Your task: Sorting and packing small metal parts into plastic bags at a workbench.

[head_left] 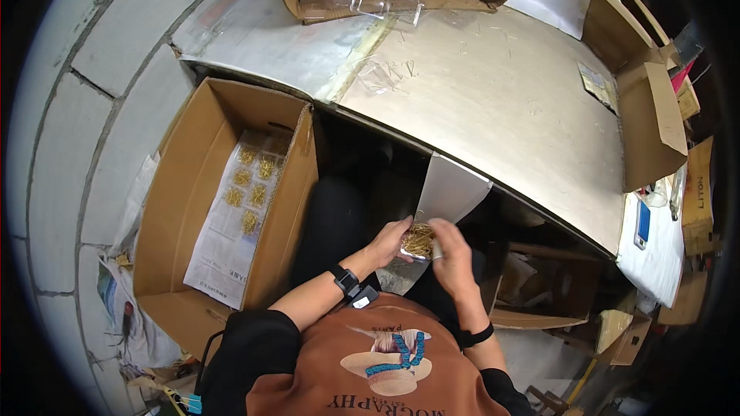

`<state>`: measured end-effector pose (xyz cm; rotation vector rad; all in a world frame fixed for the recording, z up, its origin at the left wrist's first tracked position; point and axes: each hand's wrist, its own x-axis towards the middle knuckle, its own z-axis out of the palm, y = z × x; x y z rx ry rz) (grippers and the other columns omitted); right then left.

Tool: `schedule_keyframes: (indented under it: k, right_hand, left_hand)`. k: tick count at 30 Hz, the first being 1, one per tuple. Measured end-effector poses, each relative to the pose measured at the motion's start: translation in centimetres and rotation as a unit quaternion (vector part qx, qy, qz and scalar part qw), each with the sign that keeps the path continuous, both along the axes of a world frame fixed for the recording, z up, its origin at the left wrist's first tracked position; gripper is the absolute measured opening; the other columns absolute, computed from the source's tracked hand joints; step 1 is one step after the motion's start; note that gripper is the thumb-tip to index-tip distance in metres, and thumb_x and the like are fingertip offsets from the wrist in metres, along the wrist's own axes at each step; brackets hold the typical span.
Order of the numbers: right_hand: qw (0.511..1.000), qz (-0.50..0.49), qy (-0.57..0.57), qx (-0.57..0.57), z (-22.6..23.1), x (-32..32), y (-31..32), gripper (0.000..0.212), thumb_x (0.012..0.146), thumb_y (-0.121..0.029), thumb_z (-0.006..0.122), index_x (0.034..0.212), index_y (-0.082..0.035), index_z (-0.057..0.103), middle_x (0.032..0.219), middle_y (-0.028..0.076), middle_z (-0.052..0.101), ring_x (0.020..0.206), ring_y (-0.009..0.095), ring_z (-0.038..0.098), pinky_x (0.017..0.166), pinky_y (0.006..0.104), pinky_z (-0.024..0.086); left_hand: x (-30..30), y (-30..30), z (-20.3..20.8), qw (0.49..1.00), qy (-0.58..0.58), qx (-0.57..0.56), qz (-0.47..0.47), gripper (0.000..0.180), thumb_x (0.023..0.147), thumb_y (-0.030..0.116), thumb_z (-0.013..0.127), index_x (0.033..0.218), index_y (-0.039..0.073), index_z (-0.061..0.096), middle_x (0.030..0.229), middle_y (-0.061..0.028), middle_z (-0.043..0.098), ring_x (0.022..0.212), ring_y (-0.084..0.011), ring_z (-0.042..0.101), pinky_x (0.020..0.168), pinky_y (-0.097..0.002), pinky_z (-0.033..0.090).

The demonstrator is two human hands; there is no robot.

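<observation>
In front of my lap is a small clear box of thin gold-coloured pins (417,240), heaped in a tangle. My left hand (388,243) grips the box from its left side, fingers wrapped round it. Against the right side of the same box, my right hand (453,253) is curled, slightly blurred, with something white around one finger. To the left, an open cardboard box (185,208) has a printed paper sheet (216,266) on its bottom. Several similar small clear boxes of gold pins (257,195) lie on that sheet in rows.
A worktable (501,100) spans ahead, with thin loose pieces scattered on it. At its far edge stands a carton of clear plastic cases (378,1). Cardboard pieces (651,123) edge the right side, near a blue-and-white object (642,223). A white panel (452,189) hangs below the table edge.
</observation>
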<state>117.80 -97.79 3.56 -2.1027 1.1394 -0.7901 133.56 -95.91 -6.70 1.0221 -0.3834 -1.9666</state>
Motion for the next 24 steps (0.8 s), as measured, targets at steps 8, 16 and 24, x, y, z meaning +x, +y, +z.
schedule_keyframes:
  k: [8,16,24]
  right_hand:
    - [0.995,0.074,0.067,0.02,0.2,2.0,0.4,0.037,0.069,0.01,0.051,0.104,0.0,0.059,0.108,0.016,0.059,0.097,0.037,0.057,0.083,0.0402,0.048]
    - [0.998,0.041,-0.007,0.037,1.6,1.0,-0.5,0.026,0.074,0.006,0.057,0.099,-0.001,0.062,0.098,0.016,0.062,0.091,0.034,0.061,0.079,0.0373,0.05]
    - [0.991,0.031,-0.039,0.12,2.8,2.5,-1.6,0.034,0.083,-0.003,0.058,0.116,0.001,0.054,0.11,0.019,0.06,0.103,0.031,0.058,0.089,0.0339,0.045]
  left_hand:
    - [1.5,1.0,-0.5,0.999,0.024,0.016,0.03,0.038,0.096,0.036,0.043,0.096,0.002,0.06,0.085,-0.0053,0.064,0.074,-0.0126,0.062,0.068,-0.0281,0.051]
    - [3.7,1.6,1.1,0.999,-0.029,-0.012,0.0,0.021,0.09,0.016,0.054,0.102,0.0,0.06,0.089,-0.0063,0.065,0.076,-0.0113,0.063,0.063,-0.0234,0.053]
    - [5.4,-0.3,9.5,0.993,-0.06,-0.098,-0.037,0.032,0.094,0.025,0.048,0.108,-0.002,0.058,0.088,-0.008,0.065,0.068,-0.0113,0.065,0.047,-0.0214,0.055]
